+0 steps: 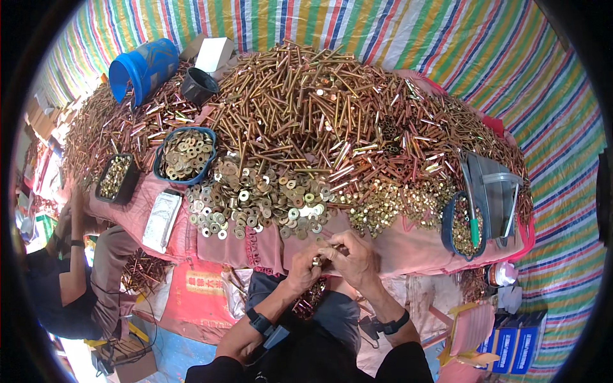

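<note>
My left hand (304, 268) and my right hand (354, 260) meet at the near edge of the covered work surface. Fingers of the left hand are curled around a small shiny metal fastener (317, 261), whose exact kind is too small to tell. The right hand is closed in a pinch right beside it; what its fingertips hold is hidden. Just beyond the hands lies a spread of flat washers (255, 198), with a heap of small brassy nuts (377, 207) to its right. More metal parts (309, 301) sit low between my forearms, over my lap.
Behind is a large mound of metal rods and tubes (306, 108). A blue tub of washers (185, 155), a black tray of nuts (115, 179) and a silver packet (162, 220) stand left. Right is a dark tub (464, 226) with a green-handled tool (474, 231). Another person (70, 281) sits far left.
</note>
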Demonstrator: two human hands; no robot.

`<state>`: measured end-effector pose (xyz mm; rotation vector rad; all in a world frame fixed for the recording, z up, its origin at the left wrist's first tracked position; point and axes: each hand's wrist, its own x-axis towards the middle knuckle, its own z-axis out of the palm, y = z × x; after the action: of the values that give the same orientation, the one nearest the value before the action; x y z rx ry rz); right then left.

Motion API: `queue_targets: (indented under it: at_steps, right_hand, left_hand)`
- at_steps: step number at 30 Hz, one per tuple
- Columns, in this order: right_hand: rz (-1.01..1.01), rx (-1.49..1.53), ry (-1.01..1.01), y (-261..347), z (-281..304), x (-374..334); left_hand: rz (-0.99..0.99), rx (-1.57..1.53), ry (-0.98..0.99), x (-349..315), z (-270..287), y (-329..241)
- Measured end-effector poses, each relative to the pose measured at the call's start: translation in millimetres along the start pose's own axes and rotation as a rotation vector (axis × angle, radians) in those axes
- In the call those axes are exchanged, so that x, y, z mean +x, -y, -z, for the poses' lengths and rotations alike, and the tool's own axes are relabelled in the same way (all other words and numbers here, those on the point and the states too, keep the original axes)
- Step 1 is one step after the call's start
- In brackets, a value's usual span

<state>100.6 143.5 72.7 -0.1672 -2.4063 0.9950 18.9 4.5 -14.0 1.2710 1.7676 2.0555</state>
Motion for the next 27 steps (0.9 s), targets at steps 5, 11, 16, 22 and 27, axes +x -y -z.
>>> queue_targets:
  at_steps: [5,11,16,22,27]
  right_hand:
    - [-0.557,0.471,-0.024,-18.7,-4.9,-5.0]
    - [-0.492,0.108,0.240,-27.1,-16.2,-10.9]
    - [-0.162,-0.124,-0.012,-39.7,-41.2,13.3]
    - [-0.059,-0.256,0.049,-50.8,-45.4,21.4]
    - [-0.409,0.009,0.104,-52.1,-31.1,31.8]
  left_hand:
    - [0.261,-0.086,-0.205,6.7,-0.3,-3.4]
    - [0.411,-0.186,-0.346,7.3,3.0,5.1]
    - [0.211,0.004,-0.236,-7.6,3.2,2.2]
    - [0.261,0.023,-0.181,-10.1,9.3,-5.6]
    - [0.267,0.060,-0.136,-2.6,-0.9,-7.2]
